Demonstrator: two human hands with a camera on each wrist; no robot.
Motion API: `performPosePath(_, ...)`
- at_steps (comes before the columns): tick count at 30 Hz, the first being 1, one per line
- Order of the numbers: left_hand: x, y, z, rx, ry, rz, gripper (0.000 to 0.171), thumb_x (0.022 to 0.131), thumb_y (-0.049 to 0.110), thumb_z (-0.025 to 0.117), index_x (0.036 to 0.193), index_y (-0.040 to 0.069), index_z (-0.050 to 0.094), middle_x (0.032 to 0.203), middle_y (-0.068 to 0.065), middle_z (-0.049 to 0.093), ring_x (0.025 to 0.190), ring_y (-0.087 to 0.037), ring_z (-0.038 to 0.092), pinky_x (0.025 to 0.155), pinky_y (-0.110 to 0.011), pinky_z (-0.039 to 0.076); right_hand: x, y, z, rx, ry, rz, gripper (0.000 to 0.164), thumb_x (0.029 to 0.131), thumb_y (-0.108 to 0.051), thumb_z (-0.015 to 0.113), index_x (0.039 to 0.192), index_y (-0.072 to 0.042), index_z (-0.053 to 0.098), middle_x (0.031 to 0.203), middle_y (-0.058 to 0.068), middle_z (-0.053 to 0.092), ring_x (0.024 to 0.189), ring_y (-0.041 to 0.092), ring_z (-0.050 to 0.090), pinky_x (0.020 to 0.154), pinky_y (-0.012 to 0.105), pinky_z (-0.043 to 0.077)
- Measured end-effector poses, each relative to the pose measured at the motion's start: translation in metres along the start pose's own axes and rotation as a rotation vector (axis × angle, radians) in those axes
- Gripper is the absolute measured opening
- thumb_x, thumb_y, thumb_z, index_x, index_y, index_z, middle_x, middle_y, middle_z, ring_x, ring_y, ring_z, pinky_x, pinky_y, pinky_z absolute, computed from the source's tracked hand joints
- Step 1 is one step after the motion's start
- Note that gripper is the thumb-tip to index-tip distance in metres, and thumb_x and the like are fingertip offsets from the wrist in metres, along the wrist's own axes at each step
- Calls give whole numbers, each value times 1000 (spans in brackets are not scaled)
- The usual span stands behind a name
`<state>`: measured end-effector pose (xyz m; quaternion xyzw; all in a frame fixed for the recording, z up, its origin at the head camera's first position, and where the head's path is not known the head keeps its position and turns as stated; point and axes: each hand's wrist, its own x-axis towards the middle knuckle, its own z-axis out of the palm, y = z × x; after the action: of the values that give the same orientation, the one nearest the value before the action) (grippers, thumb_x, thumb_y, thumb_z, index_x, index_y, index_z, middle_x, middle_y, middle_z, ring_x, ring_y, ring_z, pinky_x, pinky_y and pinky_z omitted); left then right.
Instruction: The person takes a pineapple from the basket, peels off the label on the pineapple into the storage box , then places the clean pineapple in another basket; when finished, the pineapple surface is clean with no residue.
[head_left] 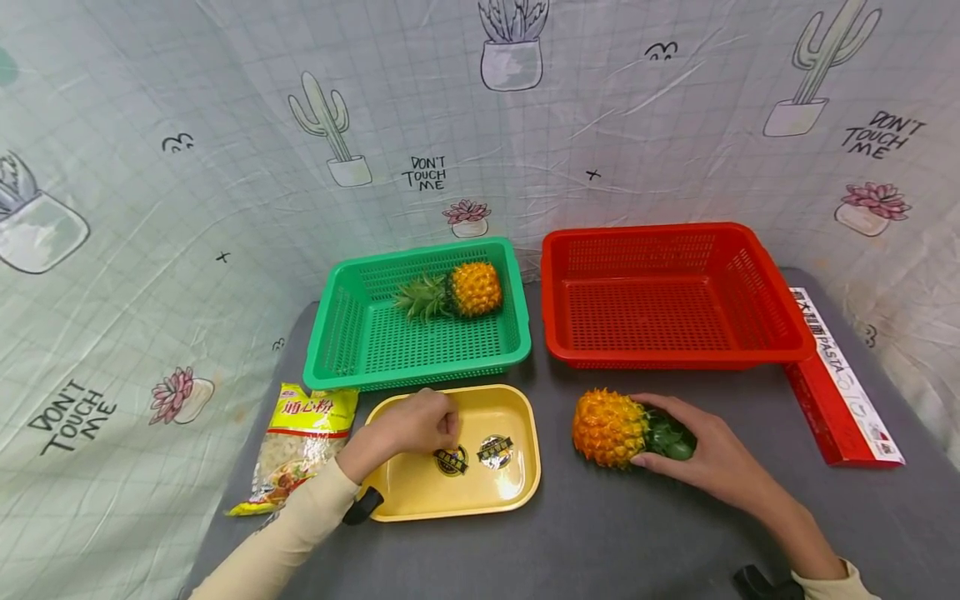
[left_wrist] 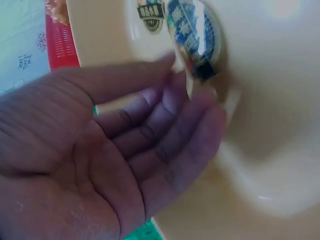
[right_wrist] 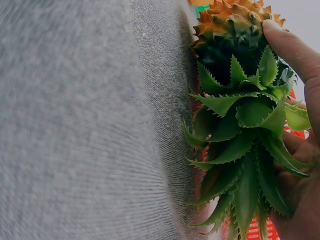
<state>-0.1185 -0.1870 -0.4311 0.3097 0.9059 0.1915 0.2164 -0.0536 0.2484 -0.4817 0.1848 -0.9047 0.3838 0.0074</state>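
Note:
My right hand grips an orange toy-like pineapple around its green leaves, just above the grey table. In the right wrist view the thumb lies against the fruit's lower body and the spiky leaves run along the palm. Over the yellow tray, my left hand has its fingers curled. Its thumb and fingertips pinch a small glossy round label, partly blurred in the left wrist view. Another round label lies on the tray floor.
Behind the tray stands a green basket with another pineapple in it. A red basket stands to its right, beside a red-and-white pasta box. A yellow-topped pasta bag lies left of the tray.

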Motion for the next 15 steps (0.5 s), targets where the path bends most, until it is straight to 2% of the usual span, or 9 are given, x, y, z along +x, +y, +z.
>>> performPosePath(3,3,10,-3,-24,13,36,23,94,5,78,77,15,67,65,7,54,57,-6,46,60,-27,41,0,0,0,5,-2,-2,77,85,-42,91,153,-29,56,141,-5,63,118,16,61,91,43,53)
performPosePath(7,8,30,-9,-24,62,57,20,99,18,78,83,18,67,71,9,59,62,-6,51,61,-29,44,0,-1,0,12,-7,-8,76,85,-41,91,152,-30,57,140,-7,63,117,15,62,91,41,53)
performPosePath(11,19,57,-13,-28,121,101,16,105,30,70,97,17,69,81,11,64,67,-6,56,67,-30,49,0,-2,0,9,-5,-9,76,85,-41,91,152,-29,57,139,-6,64,116,15,62,91,41,53)
performPosePath(15,36,82,-10,-77,142,182,24,108,35,64,115,13,69,96,7,69,77,-5,61,74,-26,51,1,-1,-1,-2,3,-21,77,85,-41,92,152,-27,57,140,-5,64,117,16,62,91,42,53)
